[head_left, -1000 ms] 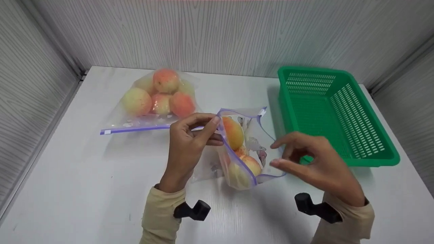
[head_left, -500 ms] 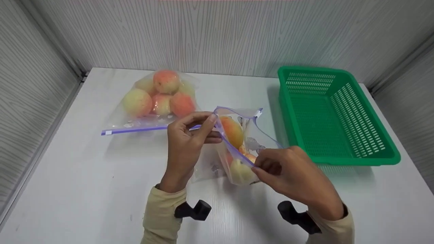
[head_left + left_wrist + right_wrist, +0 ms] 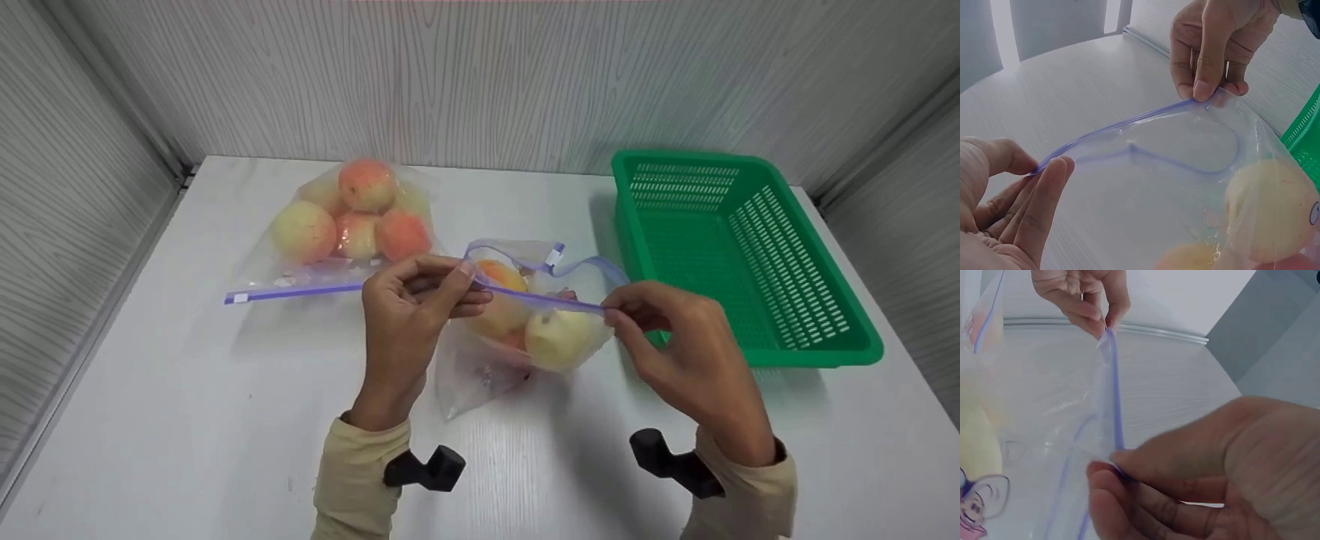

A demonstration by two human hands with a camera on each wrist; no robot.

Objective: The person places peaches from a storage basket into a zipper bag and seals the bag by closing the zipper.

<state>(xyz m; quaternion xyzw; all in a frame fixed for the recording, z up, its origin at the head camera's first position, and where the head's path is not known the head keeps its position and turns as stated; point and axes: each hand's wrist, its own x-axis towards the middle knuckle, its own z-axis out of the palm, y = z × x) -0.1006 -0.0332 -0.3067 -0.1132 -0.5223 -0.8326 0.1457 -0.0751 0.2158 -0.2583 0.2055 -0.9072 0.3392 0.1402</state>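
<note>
Both hands hold the purple-edged mouth of a clear slider zip bag (image 3: 525,356) with several peaches (image 3: 559,337) inside. My left hand (image 3: 411,322) pinches the near edge at its left corner between thumb and forefinger. At the other end of that edge, my right hand (image 3: 682,345) pinches the strip with thumb and fingertips. Between the hands the near strip is stretched nearly straight, while the far strip bows away, so the mouth gapes. A white slider (image 3: 554,258) sits on the far strip. In the right wrist view a cartoon print (image 3: 979,503) shows on the plastic.
A second zip bag (image 3: 330,274) full of peaches lies at the back left, its purple strip toward me and partly behind the left hand. On the right stands a green plastic basket (image 3: 637,247) with slotted walls. Panels (image 3: 480,82) wall in the white table (image 3: 187,420).
The right hand first moved left to the bag's near edge and took hold of it, then drew it right and away from me. The bag's near side turned with it; the left hand stayed nearly still.
</note>
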